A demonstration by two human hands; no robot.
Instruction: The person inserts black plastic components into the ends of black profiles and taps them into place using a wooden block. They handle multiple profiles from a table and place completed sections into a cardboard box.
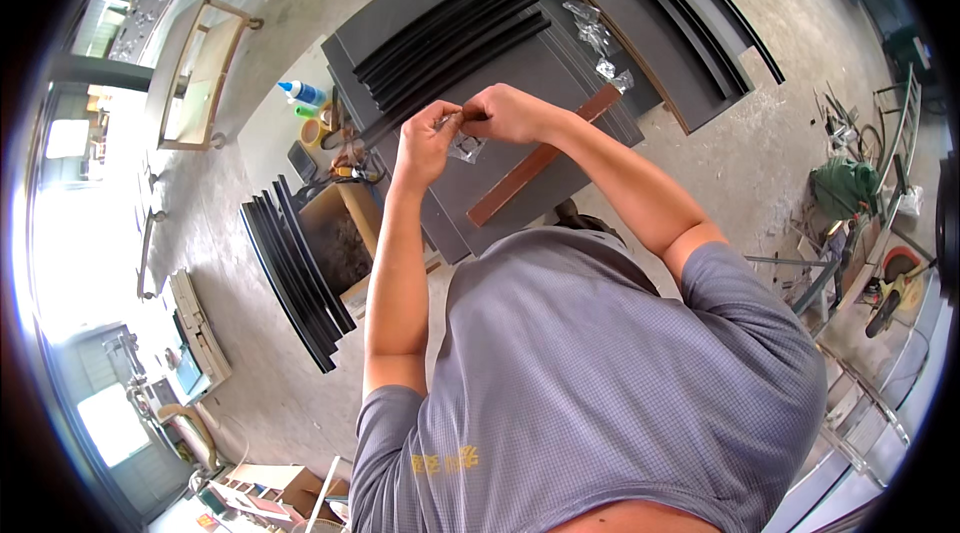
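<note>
My left hand [428, 145] and my right hand [512, 114] meet over a stack of dark grey panels [550, 183]. Both are closed, their fingertips pinched together around something small that I cannot make out. A crumpled clear plastic bag [467, 147] shows just below the fingertips; whether it hangs from them or lies on the panel, I cannot tell. Beneath my right forearm a reddish-brown strip [520, 183] lies slantwise across the panels. Several black profile strips [450, 38] rest on the stack beyond my hands.
More clear plastic bags [590, 33] lie at the stack's right, beside long black strips [690, 3]. To the left are a blue-capped bottle [303, 93], tape rolls [312, 134] and an open box [340, 238] flanked by black strips [290, 278]. A wheeled cart [200, 73] stands farther left.
</note>
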